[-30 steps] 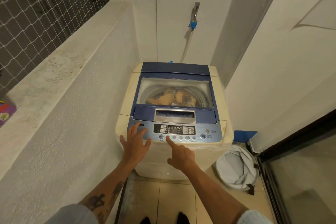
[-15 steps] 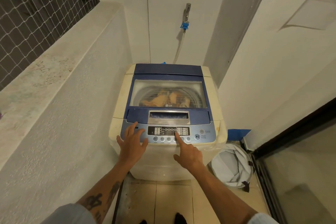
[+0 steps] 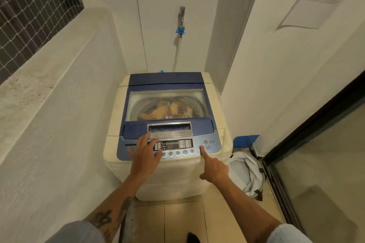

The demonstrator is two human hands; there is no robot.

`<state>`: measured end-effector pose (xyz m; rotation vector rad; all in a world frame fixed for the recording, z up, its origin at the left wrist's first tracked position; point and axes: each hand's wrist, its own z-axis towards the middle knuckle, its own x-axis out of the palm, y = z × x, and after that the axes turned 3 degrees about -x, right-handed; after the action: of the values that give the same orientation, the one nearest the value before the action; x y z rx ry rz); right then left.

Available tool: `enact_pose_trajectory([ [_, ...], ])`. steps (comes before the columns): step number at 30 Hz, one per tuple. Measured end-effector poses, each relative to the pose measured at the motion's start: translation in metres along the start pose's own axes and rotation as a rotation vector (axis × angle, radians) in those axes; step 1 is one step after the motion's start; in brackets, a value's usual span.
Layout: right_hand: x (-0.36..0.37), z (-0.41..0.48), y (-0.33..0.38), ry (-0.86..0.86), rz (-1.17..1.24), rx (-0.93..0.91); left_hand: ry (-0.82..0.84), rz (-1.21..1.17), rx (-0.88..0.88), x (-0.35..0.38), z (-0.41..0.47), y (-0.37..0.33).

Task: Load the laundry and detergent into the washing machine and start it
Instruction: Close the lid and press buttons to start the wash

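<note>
1. The washing machine (image 3: 177, 181) stands in the corner with its lid (image 3: 167, 125) down. The laundry (image 3: 164, 111) lies in the drum under the window. No detergent is visible, so a cycle might run without it.
2. The hose (image 3: 177, 53) drops from the wall tap behind the machine. Whether the tap is open cannot be told, and a closed one would stall the fill.
3. The left hand (image 3: 145, 157) lies flat on the control panel (image 3: 123, 152), grip apart, fingers spread over the left-side keys. Leaning weight there could change the programme.
4. The right hand (image 3: 214, 169) points, index straight and the other fingers folded, its grip clamped on nothing.
5. Its fingertip touches the start/pause button (image 3: 200, 146). A second press would probably pause the cycle, and a slip upward could hit the power button (image 3: 205, 142).
</note>
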<state>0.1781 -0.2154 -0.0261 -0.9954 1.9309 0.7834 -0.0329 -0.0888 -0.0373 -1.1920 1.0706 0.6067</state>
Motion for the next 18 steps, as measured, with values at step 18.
enact_pose_trajectory([
  [18, -0.016, 0.012, 0.013, -0.042, -0.078, -0.02, -0.06, 0.024, -0.009, -0.011, 0.001, 0.01],
])
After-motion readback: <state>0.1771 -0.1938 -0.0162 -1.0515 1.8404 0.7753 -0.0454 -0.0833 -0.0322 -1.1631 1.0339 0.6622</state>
